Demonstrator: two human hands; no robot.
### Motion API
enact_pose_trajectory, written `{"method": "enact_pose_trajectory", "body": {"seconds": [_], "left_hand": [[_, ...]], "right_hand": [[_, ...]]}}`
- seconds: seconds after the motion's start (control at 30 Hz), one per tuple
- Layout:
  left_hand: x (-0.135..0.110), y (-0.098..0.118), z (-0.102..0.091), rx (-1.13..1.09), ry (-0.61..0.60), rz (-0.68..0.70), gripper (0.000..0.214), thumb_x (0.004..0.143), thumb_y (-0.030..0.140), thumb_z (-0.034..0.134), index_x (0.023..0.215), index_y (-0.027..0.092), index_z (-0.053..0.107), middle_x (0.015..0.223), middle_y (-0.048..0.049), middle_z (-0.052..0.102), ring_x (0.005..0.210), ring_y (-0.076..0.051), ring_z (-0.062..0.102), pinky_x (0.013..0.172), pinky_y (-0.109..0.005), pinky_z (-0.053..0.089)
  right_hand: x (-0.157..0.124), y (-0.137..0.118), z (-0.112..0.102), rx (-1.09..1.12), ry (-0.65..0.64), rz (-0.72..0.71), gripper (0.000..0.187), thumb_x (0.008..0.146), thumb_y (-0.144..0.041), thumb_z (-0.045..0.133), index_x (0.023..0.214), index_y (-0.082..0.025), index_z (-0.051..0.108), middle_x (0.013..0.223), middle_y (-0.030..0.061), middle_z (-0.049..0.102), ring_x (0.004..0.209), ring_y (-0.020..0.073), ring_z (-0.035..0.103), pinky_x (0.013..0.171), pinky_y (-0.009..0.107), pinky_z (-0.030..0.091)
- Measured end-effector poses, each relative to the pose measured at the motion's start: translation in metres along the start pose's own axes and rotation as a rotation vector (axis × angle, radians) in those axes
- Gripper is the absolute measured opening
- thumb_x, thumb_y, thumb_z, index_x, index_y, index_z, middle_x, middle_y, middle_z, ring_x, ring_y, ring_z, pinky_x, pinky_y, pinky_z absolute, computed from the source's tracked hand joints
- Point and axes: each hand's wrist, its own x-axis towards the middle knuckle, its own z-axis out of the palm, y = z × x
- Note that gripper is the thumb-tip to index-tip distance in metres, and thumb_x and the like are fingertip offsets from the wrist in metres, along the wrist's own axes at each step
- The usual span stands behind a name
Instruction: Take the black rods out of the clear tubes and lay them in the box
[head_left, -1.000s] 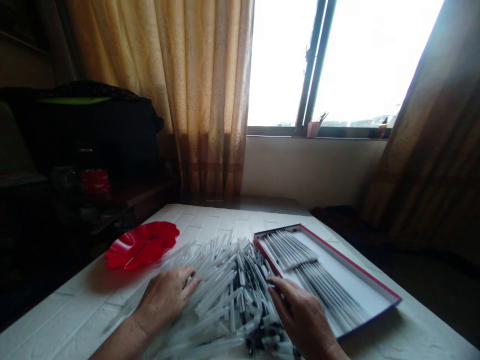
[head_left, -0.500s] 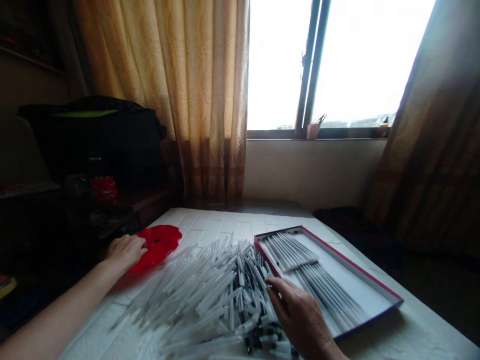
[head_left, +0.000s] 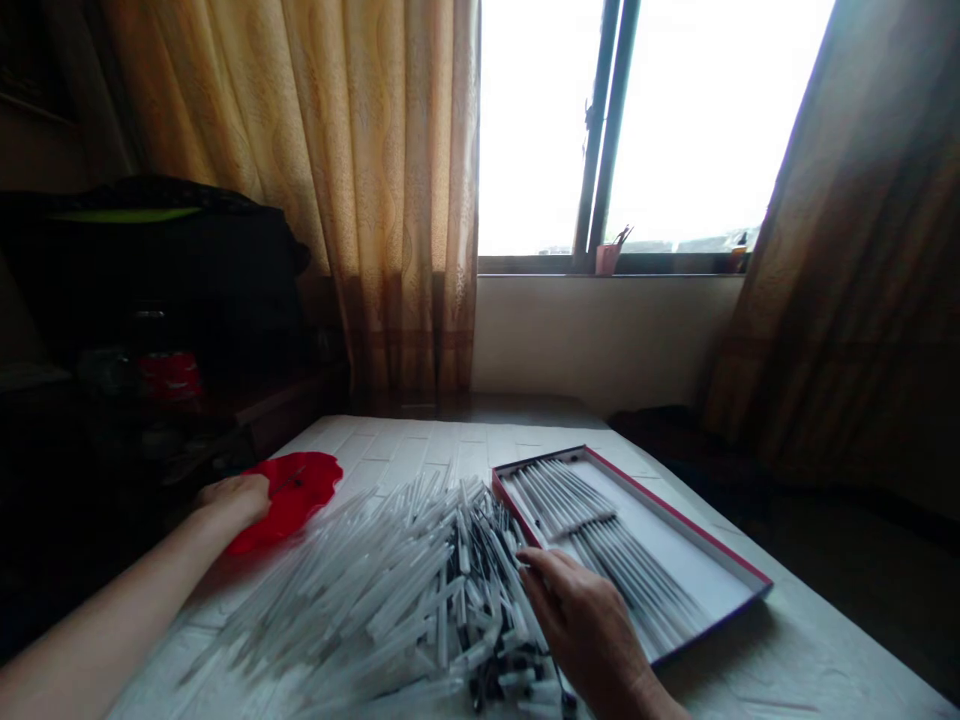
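- Firstly, a white brick-patterned tabletop (head_left: 352, 440) bears everything.
- Centrally, a loose heap of clear black-tipped plastic tubes (head_left: 390, 600) could slide if knocked.
- At two o'clock, a red-rimmed white tray (head_left: 675, 514) holds aligned tubes, which a careless brush could scatter.
- At ten o'clock, a wavy red plastic dish (head_left: 300, 495) lies under the open, empty left hand (head_left: 234, 500).
- At five o'clock, the curled right hand (head_left: 577, 625) touches the heap; any grip cannot be told.

I log these colours from my remote screen. The desk (head_left: 420, 450): white, with a brick pattern across its top. The dish (head_left: 289, 497): glossy red throughout. The tubes (head_left: 390, 610): clear, many showing black cores and black tips. The tray (head_left: 697, 560): white inside, with a red rim and grey outer edge. The curtain (head_left: 375, 180): golden yellow, wavy vine pattern, darker brown band low down. The bag (head_left: 150, 280): black, with a lime-green stripe. The small cup (head_left: 607, 260): pink.
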Motion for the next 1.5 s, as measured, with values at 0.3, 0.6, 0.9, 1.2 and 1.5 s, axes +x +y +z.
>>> {"method": "enact_pose_trajectory", "body": {"seconds": [0.3,0.6,0.9,1.2,1.5], "left_hand": [[-0.062,0.157,0.035,-0.027,-0.285,0.316,0.028,0.096,0.032,0.062,0.121,0.018,0.062,0.108,-0.0052,0.07,0.092,-0.021,0.069,0.083,-0.041,0.056],[-0.082,0.196,0.059,-0.048,-0.088,0.437,0.021,0.092,0.033,0.055,0.101,0.02,0.069,0.085,-0.0082,0.077,0.082,-0.03,0.074,0.067,-0.033,0.048],[-0.099,0.134,0.081,-0.222,0.362,0.608,0.05,0.101,0.043,0.033,0.061,0.021,0.054,0.048,0.0022,0.056,0.041,-0.014,0.059,0.043,-0.022,0.036],[-0.115,0.111,0.092,-0.318,0.582,0.829,0.044,0.103,0.029,0.041,0.062,0.021,0.054,0.051,0.0041,0.053,0.043,-0.009,0.056,0.047,-0.018,0.04],[-0.118,0.112,0.089,-0.387,0.58,0.854,0.039,0.103,0.027,0.043,0.066,0.021,0.056,0.052,0.0047,0.056,0.044,-0.009,0.057,0.049,-0.018,0.043]], "right_hand": [[0.004,-0.002,-0.003,0.064,0.032,0.074,0.029,0.095,-0.025,0.047,0.105,-0.019,0.073,0.097,0.0109,0.078,0.083,0.0252,0.076,0.071,0.031,0.054],[0.017,0.026,-0.036,0.381,0.409,0.412,0.033,0.084,-0.041,0.059,0.096,-0.017,0.077,0.077,0.0099,0.077,0.063,0.0236,0.069,0.058,0.033,0.053],[0.024,0.05,-0.093,0.157,0.132,0.533,0.035,0.087,-0.038,0.053,0.103,-0.017,0.077,0.085,0.01,0.079,0.068,0.0222,0.07,0.06,0.03,0.051],[0.033,0.013,-0.052,-0.443,-0.443,0.598,0.014,0.082,-0.013,0.067,0.089,-0.014,0.079,0.101,0.0213,0.077,0.099,0.0366,0.071,0.08,0.04,0.052],[0.04,0.007,-0.041,-0.554,-0.514,0.675,0.016,0.082,-0.003,0.066,0.089,-0.012,0.076,0.099,0.0183,0.077,0.097,0.0306,0.073,0.081,0.038,0.053]]}}
